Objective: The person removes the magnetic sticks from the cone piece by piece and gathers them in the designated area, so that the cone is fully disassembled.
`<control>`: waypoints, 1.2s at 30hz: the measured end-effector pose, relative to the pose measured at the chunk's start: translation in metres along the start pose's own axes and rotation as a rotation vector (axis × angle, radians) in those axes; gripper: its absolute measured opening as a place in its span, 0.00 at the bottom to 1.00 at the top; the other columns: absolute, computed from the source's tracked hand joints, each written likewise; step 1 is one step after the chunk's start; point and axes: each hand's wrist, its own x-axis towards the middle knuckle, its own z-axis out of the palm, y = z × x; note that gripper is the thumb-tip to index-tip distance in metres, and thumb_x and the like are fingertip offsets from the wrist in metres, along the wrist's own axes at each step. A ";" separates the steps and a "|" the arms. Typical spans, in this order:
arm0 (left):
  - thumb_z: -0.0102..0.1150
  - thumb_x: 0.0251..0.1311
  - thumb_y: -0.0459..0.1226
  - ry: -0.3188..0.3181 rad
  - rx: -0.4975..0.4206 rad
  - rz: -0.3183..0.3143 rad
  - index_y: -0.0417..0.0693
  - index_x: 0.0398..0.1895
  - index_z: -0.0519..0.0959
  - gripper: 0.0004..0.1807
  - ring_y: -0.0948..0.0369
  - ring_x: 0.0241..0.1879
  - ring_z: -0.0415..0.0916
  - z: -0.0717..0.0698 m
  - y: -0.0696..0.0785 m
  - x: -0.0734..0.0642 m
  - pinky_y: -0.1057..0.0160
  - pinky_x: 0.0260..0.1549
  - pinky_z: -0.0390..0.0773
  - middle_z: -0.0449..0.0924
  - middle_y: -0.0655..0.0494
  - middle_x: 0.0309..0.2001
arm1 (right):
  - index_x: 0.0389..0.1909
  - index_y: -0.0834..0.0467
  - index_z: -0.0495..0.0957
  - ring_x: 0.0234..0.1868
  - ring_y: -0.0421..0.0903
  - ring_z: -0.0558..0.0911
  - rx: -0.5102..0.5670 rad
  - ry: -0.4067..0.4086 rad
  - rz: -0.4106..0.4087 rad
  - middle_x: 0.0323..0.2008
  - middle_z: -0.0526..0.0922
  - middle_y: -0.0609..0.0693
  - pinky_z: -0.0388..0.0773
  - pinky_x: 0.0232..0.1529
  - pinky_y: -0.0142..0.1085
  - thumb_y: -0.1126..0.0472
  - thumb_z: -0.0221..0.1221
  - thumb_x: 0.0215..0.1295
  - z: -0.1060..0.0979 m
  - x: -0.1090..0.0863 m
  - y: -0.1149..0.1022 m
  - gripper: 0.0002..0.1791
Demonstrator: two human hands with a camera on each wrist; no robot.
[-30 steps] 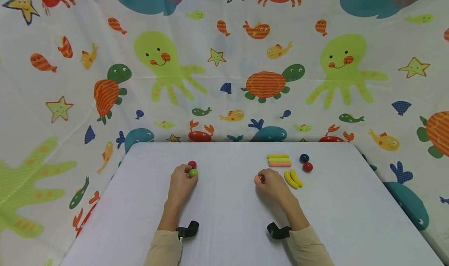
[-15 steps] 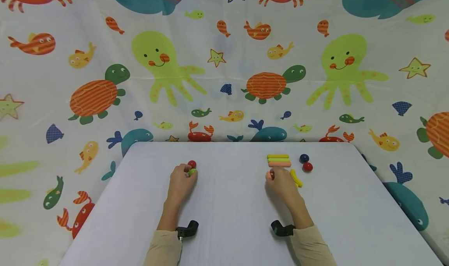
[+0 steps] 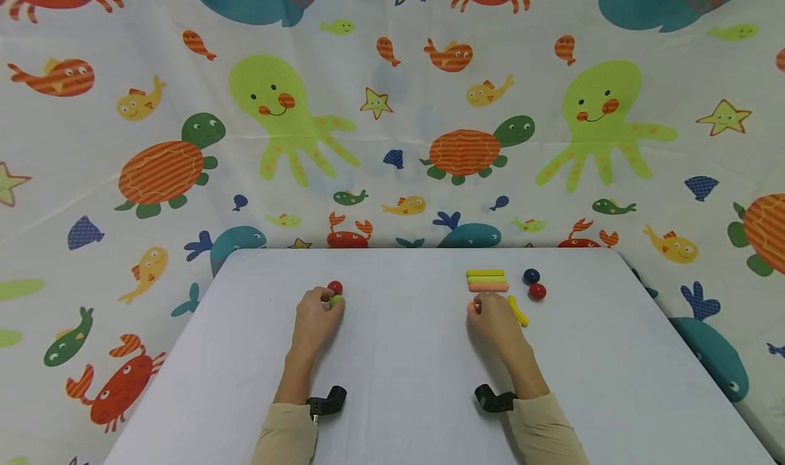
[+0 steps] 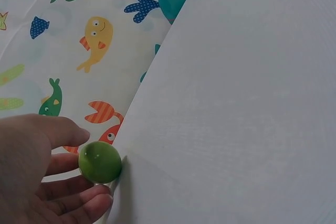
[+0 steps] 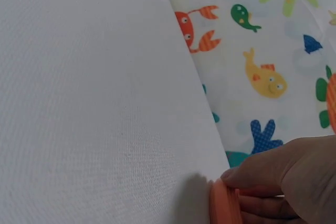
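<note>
In the head view my left hand (image 3: 314,320) is around a small green ball (image 3: 335,302). The left wrist view shows the fingers curled behind the green ball (image 4: 100,162) with the thumb above it. A red ball (image 3: 334,287) sits just beyond. My right hand (image 3: 494,320) pinches an orange-pink stick (image 5: 224,203) that looks like modelling clay; only its end (image 3: 471,307) shows in the head view. Right beside that hand lies a toy banana (image 3: 518,311), partly covered. Behind the hand, a yellow stick (image 3: 485,273), a yellow-green stick (image 3: 486,280) and an orange-pink stick (image 3: 488,288) lie in a row.
A dark blue ball (image 3: 531,276) and a second red ball (image 3: 537,292) rest at the right rear of the white table (image 3: 398,383). A patterned sea-animal cloth (image 3: 392,124) hangs behind the table. Each wrist wears a black camera.
My right hand has moved right with the orange-pink stick, toward the toy bananas, and now covers one of them. The left hand has barely moved and still holds the green ball.
</note>
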 end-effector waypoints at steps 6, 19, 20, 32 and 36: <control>0.58 0.65 0.43 0.001 -0.006 0.004 0.39 0.53 0.78 0.19 0.50 0.46 0.78 -0.001 0.000 0.000 0.51 0.49 0.81 0.78 0.43 0.50 | 0.47 0.67 0.81 0.38 0.50 0.79 0.010 0.029 0.005 0.39 0.84 0.58 0.83 0.47 0.45 0.60 0.59 0.69 -0.004 -0.001 0.004 0.14; 0.58 0.65 0.43 -0.004 -0.002 -0.004 0.38 0.53 0.78 0.20 0.51 0.47 0.77 -0.002 0.000 0.001 0.51 0.49 0.80 0.78 0.43 0.50 | 0.40 0.69 0.82 0.36 0.53 0.80 -0.048 0.156 -0.038 0.35 0.83 0.60 0.83 0.45 0.48 0.65 0.60 0.66 -0.007 -0.004 0.009 0.09; 0.58 0.65 0.43 -0.003 -0.002 -0.003 0.38 0.53 0.78 0.20 0.51 0.48 0.77 -0.002 0.000 0.001 0.51 0.49 0.80 0.78 0.43 0.50 | 0.40 0.69 0.81 0.35 0.52 0.79 -0.049 0.161 -0.036 0.34 0.82 0.60 0.83 0.44 0.47 0.65 0.60 0.66 -0.007 -0.005 0.010 0.09; 0.58 0.65 0.43 -0.005 -0.005 -0.013 0.39 0.53 0.78 0.19 0.51 0.48 0.77 -0.005 0.002 -0.001 0.51 0.50 0.80 0.78 0.43 0.50 | 0.39 0.69 0.81 0.38 0.53 0.76 -0.022 0.147 0.013 0.35 0.78 0.61 0.83 0.45 0.45 0.65 0.59 0.68 -0.009 -0.003 0.014 0.09; 0.57 0.66 0.43 -0.005 -0.001 -0.016 0.39 0.54 0.78 0.20 0.50 0.49 0.77 -0.006 0.003 -0.001 0.50 0.51 0.80 0.78 0.43 0.51 | 0.40 0.69 0.82 0.38 0.53 0.76 -0.018 0.146 0.015 0.36 0.78 0.61 0.82 0.45 0.45 0.65 0.59 0.67 -0.009 -0.003 0.014 0.09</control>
